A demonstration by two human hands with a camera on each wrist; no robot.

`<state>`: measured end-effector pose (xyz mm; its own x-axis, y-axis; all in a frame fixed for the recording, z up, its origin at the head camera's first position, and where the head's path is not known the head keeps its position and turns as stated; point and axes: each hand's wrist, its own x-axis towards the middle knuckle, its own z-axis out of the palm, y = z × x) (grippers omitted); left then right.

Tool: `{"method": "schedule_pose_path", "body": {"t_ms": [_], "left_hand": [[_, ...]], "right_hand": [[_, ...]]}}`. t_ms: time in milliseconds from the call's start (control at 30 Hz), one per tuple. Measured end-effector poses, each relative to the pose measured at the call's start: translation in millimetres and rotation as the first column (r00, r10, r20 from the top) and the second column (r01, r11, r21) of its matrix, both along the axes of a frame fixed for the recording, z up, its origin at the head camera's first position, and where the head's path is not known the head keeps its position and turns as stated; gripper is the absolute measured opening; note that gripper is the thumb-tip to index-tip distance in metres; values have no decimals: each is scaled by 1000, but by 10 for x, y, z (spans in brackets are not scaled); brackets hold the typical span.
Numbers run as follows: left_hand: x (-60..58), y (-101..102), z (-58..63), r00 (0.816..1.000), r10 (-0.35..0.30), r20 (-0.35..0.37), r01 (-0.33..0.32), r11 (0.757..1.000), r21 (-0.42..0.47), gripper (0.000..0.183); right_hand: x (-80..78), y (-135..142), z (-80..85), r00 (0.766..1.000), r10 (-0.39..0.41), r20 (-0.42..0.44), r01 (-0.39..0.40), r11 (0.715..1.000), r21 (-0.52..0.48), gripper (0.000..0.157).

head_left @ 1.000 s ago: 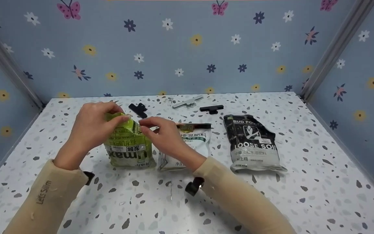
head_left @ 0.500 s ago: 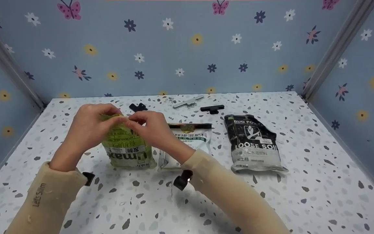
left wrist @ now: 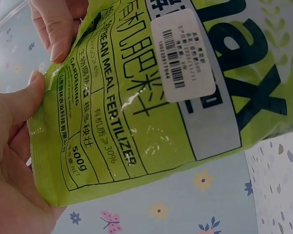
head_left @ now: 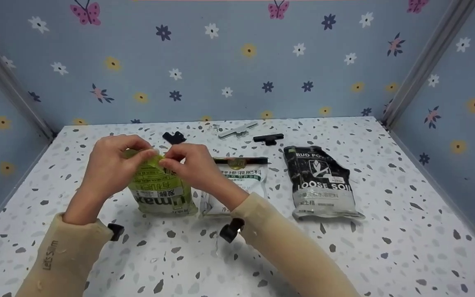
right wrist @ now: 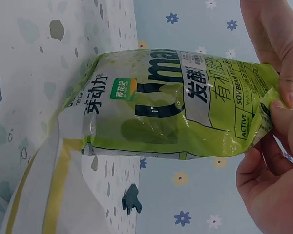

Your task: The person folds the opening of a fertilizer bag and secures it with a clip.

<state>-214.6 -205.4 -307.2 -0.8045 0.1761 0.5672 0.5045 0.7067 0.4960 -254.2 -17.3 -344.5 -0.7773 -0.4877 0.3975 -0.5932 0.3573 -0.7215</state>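
A green bag of soybean meal fertilizer [head_left: 163, 194] stands upright on the speckled table, label towards me. My left hand [head_left: 115, 165] grips its top edge at the left, the thumb in front and the fingers behind. My right hand [head_left: 192, 165] pinches the top edge at the right, thumb and fingertips close to the left thumb. In the left wrist view the label of the green bag [left wrist: 107, 107] shows "500g" and a white sticker. The right wrist view shows the top right corner of the green bag [right wrist: 263, 117] creased under the right fingers.
Just right of the green bag lies a white bag [head_left: 237, 181] with a black clip [head_left: 258, 160] along its top. Farther right is a black-and-grey "Loose Soil" bag [head_left: 322, 181]. Behind lie two black clips [head_left: 174, 137] [head_left: 268, 138] and a grey clip [head_left: 238, 130].
My right hand has come left and up along the bag's top, nearer the left hand, and now pinches the edge there. The bag's top has shifted slightly left.
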Motion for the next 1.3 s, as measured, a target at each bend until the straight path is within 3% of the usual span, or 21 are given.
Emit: {"method": "schedule_pose_path", "body": {"t_ms": [300,500,800,967,1300], "left_hand": [[22,-7,-13,1000,5,16,-5,1000,15,11],[23,-20,-36,1000,12,28,-13,999,33,11],[10,-39,-21,998,37,49,-40,997,61,10],[19,-42,-18,998,31,53,-34,998,52,10],[-5,-29,-73,1000,12,-28,-12,1000,3,8]], "right_hand": [[-16,50,-82,999,33,7,-33,999,-30,11],[-35,119,-195,996,51,73,-48,998,-39,9],[-28,218,-318,992,4,130,-9,999,38,10],[-10,215,-331,981,-4,193,0,1000,21,12],[5,211,-346,963,-34,266,31,999,16,15]]}}
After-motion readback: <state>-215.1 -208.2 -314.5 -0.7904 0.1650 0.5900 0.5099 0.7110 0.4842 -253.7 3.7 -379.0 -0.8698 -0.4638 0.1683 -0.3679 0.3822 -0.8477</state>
